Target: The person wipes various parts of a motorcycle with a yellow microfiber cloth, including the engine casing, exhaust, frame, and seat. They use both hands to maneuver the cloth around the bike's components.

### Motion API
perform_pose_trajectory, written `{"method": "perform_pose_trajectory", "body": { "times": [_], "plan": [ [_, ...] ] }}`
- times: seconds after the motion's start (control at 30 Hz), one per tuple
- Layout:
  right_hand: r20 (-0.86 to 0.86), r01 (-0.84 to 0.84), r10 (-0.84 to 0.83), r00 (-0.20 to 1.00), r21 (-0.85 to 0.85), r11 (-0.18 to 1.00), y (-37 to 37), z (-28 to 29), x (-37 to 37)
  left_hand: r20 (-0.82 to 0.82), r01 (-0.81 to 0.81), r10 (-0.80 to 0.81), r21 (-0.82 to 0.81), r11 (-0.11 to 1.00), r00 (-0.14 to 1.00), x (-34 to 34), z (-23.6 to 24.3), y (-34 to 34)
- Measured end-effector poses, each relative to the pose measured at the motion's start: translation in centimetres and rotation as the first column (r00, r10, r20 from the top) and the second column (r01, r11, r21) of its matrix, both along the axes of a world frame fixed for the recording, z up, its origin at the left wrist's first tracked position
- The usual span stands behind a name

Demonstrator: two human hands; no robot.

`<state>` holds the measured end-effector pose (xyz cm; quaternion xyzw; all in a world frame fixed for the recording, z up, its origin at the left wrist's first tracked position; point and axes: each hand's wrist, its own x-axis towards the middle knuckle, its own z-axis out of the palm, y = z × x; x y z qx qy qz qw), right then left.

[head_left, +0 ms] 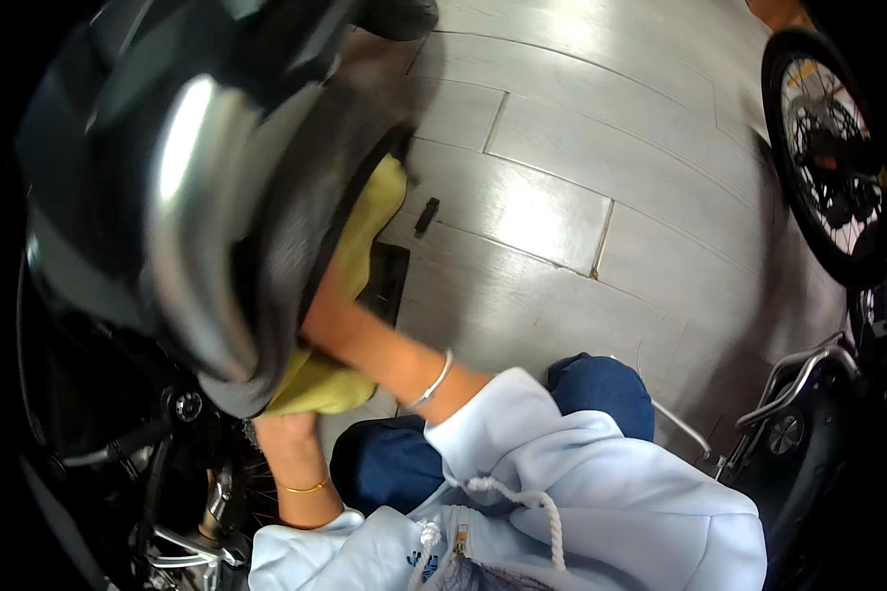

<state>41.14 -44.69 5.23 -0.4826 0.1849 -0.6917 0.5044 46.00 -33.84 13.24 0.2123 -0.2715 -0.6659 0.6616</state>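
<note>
Cloth [376, 209], yellow-green, showed along the right and lower edges of a dark, glossy, rounded body [118, 197] with a silver band, whose exact kind could not be told. The right hand [327, 303], blurred, reached up and leftward to the cloth at the body's edge; the left hand [288, 426] was raised just below the cloth's lower fold. Fingers of both hands were hidden, so whether they were apart, together or clamped on fabric could not be told. Approach from two sides probably gave access to both the upper and lower parts of the cloth, while the bent knees [601, 394] presumably brought the arms within reach beneath the overhanging body. A small black object [427, 217] and a dark flat piece [392, 281] lay on the grey floor [552, 108], near the cloth, perhaps set down there for convenience. A spoked wheel [774, 128] stood upright at far right.
</note>
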Motion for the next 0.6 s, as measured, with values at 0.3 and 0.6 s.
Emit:
{"method": "perform_pose_trajectory", "body": {
  "times": [0.3, 0.6],
  "plan": [
    [-0.09, -0.04, 0.063, 0.994, 0.231, 0.972, -11.8, -3.0, -7.9, -0.685, 0.158, 0.102, 0.306, 0.939, 0.722, -2.3, -2.4, -1.3],
    [-0.135, -0.072, 0.12, 0.984, 0.317, 0.946, -14.4, -1.6, -10.4, -0.648, -0.036, 0.233, 0.301, 0.953, 0.725, -4.1, -0.8, -1.5]
  ]
}}
